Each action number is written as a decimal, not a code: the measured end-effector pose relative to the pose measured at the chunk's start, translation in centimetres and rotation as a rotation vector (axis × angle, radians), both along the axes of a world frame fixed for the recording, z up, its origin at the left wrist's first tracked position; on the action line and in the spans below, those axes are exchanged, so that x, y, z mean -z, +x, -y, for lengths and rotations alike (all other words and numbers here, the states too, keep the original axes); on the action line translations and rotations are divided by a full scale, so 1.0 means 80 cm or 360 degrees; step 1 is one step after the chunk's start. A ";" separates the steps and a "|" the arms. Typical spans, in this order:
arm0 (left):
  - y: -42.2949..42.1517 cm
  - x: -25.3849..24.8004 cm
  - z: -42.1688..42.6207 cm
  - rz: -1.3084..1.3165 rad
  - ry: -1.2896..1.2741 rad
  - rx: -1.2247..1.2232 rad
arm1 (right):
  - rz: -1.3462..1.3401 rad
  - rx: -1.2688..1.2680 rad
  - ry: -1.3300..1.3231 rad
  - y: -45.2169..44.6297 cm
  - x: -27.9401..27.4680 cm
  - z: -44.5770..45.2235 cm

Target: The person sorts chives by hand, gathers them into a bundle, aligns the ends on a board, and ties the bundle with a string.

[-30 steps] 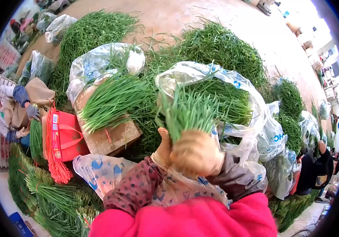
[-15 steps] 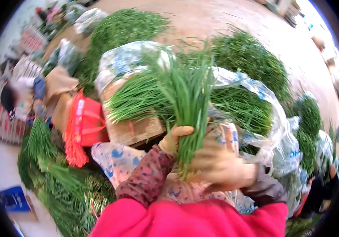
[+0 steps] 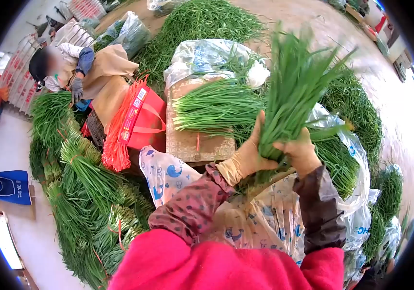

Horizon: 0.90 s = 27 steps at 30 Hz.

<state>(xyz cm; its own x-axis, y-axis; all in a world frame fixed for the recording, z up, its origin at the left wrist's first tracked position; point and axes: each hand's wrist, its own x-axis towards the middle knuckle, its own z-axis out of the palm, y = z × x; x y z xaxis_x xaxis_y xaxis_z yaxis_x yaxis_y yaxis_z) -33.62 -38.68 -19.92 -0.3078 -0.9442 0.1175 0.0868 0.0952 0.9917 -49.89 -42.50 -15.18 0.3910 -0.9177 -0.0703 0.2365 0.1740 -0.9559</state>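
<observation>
A loose bunch of long green Chinese chives (image 3: 291, 92) is held up in front of me, its leafy tops spread and tilted to the right. Wrapped round its lower left side is my left hand (image 3: 251, 153), in a tan glove. My right hand (image 3: 301, 151) closes on the bunch from the other side. To the left, a pile of chives (image 3: 219, 106) lies on a wooden board (image 3: 199, 145). More chives (image 3: 339, 157) lie in an open clear plastic bag (image 3: 360, 181) on the right. A patterned plastic sheet (image 3: 269, 212) covers my lap.
Left of the board stands a red bag (image 3: 150, 118) with red ties (image 3: 120, 140) hanging over it. Tied chive bundles (image 3: 88, 164) are heaped at the left. Another person (image 3: 74, 63) sits beyond them. Loose greens (image 3: 202, 24) cover the floor behind.
The bunch has moved up and right and now tilts right. My right hand, blurred at its lower end before, now grips its side. The whole view has shifted too.
</observation>
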 end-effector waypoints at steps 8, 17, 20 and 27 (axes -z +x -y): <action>0.144 0.032 0.013 -0.0154 0.0259 -0.0082 | -0.1013 -0.0406 -0.0327 0.121 -0.001 0.032; 0.199 0.084 0.029 0.0762 -0.0335 -0.0310 | -0.0765 -0.0727 -0.0765 0.176 0.040 0.079; 0.189 0.058 0.040 -0.0241 0.0151 0.0130 | -0.0602 -0.0712 -0.0999 0.177 0.019 0.070; 0.191 0.012 0.035 0.0766 0.0177 -0.0424 | -0.0914 -0.0210 -0.0412 0.195 -0.002 0.063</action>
<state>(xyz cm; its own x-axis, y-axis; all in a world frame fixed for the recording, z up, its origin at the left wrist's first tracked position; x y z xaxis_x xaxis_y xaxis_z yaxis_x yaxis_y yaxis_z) -18.33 -41.51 -20.85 -0.0512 -0.9953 -0.0818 -0.3906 -0.0554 0.9189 -34.27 -47.56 -15.03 0.4678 -0.8798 -0.0846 -0.3332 -0.0869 -0.9389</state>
